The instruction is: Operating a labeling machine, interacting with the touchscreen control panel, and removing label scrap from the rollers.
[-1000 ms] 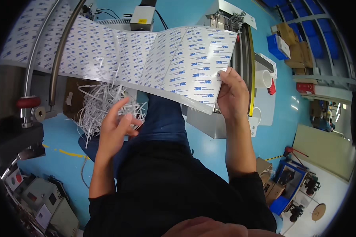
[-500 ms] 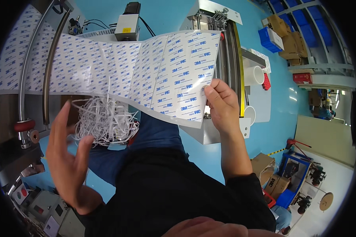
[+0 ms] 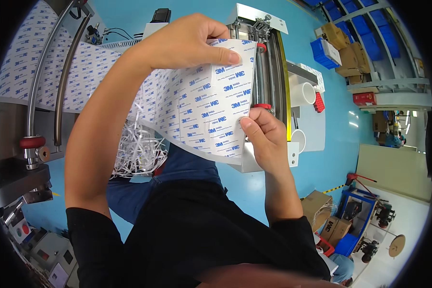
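Printed sheet (image 3: pixel 209 108), white with a repeated blue print, runs from the upper left of the frame to the centre, passing behind two metal bars (image 3: pixel 31 115). Its free end lies just left of a roller (image 3: pixel 260 77) with red rings. The left hand (image 3: pixel 187 43) reaches across the sheet, its grip clamped on the top edge near the upper right corner, thumb on the printed face. The right hand (image 3: pixel 268 139) has its grip pinched together on the right edge, lower down. Holding two separate spots probably spreads the end and stops the thin material from curling. The sheet looks smooth and slightly glossy, with faint crosswise lines, a plain pale border along its lower edge and a gentle sag towards the tangled paper strips (image 3: pixel 137 153) at centre left.
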`<action>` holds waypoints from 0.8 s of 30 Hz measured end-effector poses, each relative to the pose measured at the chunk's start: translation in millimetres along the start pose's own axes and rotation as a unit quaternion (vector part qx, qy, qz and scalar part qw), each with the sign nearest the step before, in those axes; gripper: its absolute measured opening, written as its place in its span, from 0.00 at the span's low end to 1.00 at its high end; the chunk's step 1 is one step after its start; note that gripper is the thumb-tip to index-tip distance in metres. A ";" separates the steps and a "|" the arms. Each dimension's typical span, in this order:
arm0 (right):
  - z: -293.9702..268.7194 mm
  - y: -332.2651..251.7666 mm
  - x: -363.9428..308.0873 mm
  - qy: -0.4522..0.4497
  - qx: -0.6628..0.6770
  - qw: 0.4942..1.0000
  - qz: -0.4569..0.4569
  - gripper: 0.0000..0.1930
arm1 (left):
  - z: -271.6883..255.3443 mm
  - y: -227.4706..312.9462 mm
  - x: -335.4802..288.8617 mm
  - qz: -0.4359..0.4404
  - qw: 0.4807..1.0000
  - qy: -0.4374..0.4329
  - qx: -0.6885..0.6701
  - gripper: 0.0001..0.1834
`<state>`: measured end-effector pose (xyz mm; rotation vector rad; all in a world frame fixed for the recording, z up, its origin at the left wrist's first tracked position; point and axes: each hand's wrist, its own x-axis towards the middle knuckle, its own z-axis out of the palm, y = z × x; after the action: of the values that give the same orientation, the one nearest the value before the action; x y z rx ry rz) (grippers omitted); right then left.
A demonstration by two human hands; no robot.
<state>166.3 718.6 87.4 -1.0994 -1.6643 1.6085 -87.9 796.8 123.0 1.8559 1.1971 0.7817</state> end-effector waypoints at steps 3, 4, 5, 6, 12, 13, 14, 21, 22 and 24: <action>4.6 -7.7 -0.6 -0.003 0.000 1.000 -0.005 0.07 | -4.4 3.5 -1.4 -0.015 1.000 -0.005 0.024 0.21; 6.1 -9.6 -1.4 -0.004 0.000 1.000 -0.005 0.07 | -5.1 4.7 -2.0 -0.039 0.999 -0.009 0.037 0.19; 8.1 -11.0 -2.3 0.001 0.015 1.000 -0.011 0.08 | -5.3 2.4 -2.9 -0.040 0.998 -0.008 0.038 0.19; 9.2 -11.6 -3.2 0.006 0.029 0.999 -0.018 0.09 | -5.9 -2.0 -3.6 -0.024 0.999 0.007 0.027 0.18; 3.9 -17.5 -10.9 -0.028 0.057 0.998 -0.004 0.10 | -19.1 -12.9 -9.2 -0.007 1.000 0.028 -0.003 0.17; 4.2 -19.2 -12.1 -0.029 0.057 0.998 -0.004 0.10 | -22.6 -12.8 -9.2 -0.009 1.000 0.022 -0.005 0.17; 4.3 -20.6 -13.5 -0.016 0.053 0.998 -0.015 0.09 | -27.3 -10.5 -7.6 -0.009 1.000 0.022 -0.006 0.17; -9.3 -18.0 -41.6 -0.065 -0.041 0.996 -0.044 0.05 | -48.4 0.1 -1.9 -0.046 0.997 0.055 -0.042 0.21; -9.3 -17.6 -45.0 -0.074 -0.046 0.994 -0.060 0.05 | -48.7 0.2 -1.7 -0.035 0.996 0.066 -0.053 0.20; -8.8 -21.1 -47.7 -0.104 -0.085 0.987 -0.083 0.05 | -52.9 -7.3 1.4 -0.037 0.994 0.068 -0.079 0.19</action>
<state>194.0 683.7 115.8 -0.8677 -2.0045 1.5387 -133.7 814.7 143.8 1.6415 1.2435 0.9464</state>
